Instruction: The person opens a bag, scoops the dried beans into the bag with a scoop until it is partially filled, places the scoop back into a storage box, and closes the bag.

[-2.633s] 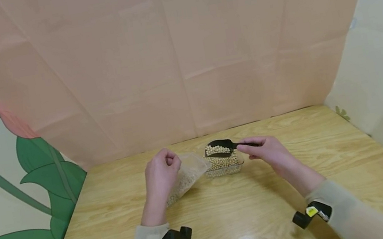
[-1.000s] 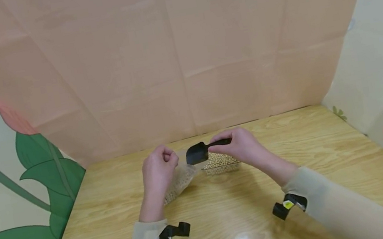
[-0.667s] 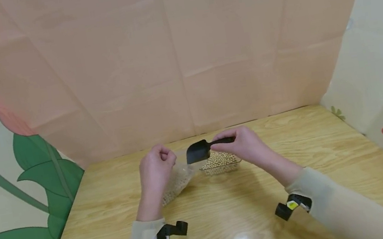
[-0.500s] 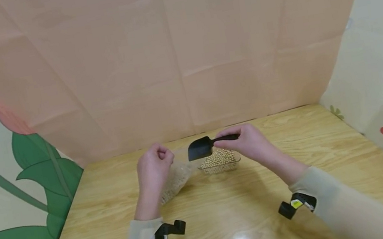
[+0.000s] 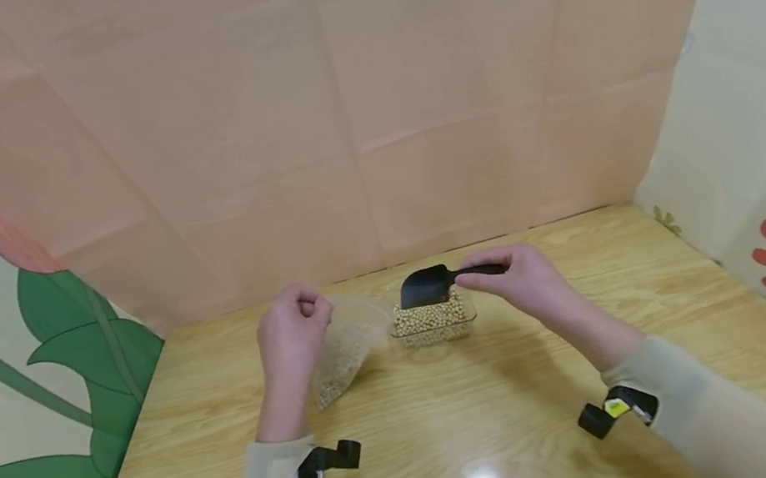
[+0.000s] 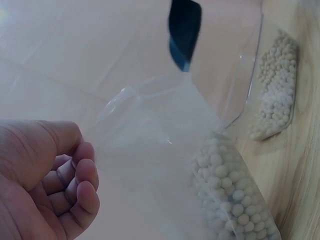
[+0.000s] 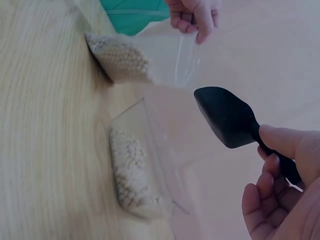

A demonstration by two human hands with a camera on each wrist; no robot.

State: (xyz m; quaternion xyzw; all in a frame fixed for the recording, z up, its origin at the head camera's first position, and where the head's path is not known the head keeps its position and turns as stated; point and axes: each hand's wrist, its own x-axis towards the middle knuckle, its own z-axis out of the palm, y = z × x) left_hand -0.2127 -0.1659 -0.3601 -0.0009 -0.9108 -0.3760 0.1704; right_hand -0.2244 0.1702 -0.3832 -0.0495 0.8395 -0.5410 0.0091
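Observation:
My left hand (image 5: 292, 334) pinches the top edge of a clear plastic bag (image 6: 145, 120), holding it upright. Pale round beans, perhaps soybeans, fill the bag's lower part. Thumb and fingers of my right hand (image 5: 522, 279) grip the handle of a black scoop (image 5: 425, 287). The scoop hovers above a clear rectangular container (image 5: 437, 335), to the right of the bag's mouth. No beans show in the scoop in the head view; the right wrist view mostly has its outer side. More of the same beans (image 7: 131, 167) lie in the container.
The bag and container stand side by side on a wood-grain table (image 5: 416, 436). A pink sheet (image 5: 331, 112) hangs behind the table. Walls with painted flowers flank it. Both sleeves carry black wrist mounts (image 5: 329, 459).
Earlier the scoop held beans above the container, then tipped over at the bag's mouth. Since then my right hand has drawn it back rightward above the container. The left hand keeps pinching the bag.

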